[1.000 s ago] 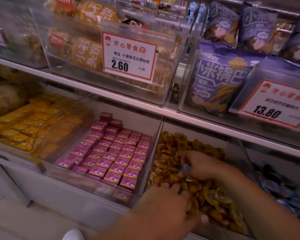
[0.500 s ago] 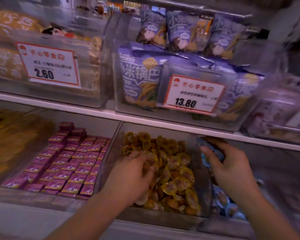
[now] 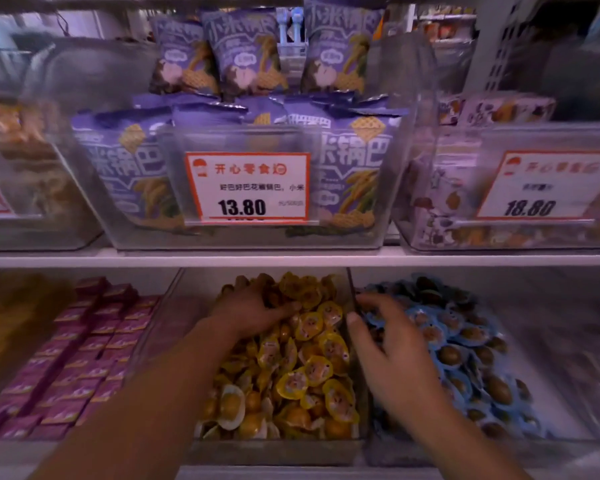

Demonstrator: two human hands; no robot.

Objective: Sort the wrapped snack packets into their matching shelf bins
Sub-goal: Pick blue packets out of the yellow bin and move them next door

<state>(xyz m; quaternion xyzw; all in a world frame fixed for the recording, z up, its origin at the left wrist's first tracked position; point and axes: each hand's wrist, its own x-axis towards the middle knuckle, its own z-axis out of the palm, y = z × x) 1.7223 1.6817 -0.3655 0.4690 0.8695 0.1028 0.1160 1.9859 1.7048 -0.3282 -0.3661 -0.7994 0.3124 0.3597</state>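
**Both hands down in the lower-shelf snack bins**

The left hand (image 3: 253,308) lies palm down on the yellow-wrapped packets (image 3: 312,365), its fingers curled into the pile at the back of the middle bin (image 3: 274,452); whether they actually hold a packet cannot be told, since the fingertips are buried among the wrappers. The right hand (image 3: 392,355) hangs over the left edge of the blue-wrapped packets (image 3: 465,344), fingers loosely bent and spread, thumb pointing up beside the clear divider wall (image 3: 352,296) between the two bins; nothing shows in its grasp.

The yellow packets are small, round-edged and glossy, heaped loosely and filling the middle bin to its front lip. The blue ones are the same shape, with dark brown centres, and fill the bin just to the right. To the left, small pink boxes (image 3: 84,344) stand in tidy rows in their own bin.

All three bins are clear plastic and sit side by side under a white shelf edge (image 3: 291,259). On the shelf above, a clear tub holds purple snack bags (image 3: 354,161) behind a price card (image 3: 246,187) reading 13.80, with smaller purple bags upright behind them. A neighbouring tub to the right carries a blurred card (image 3: 541,185) reading 18.80. The edges of the view are smeared.
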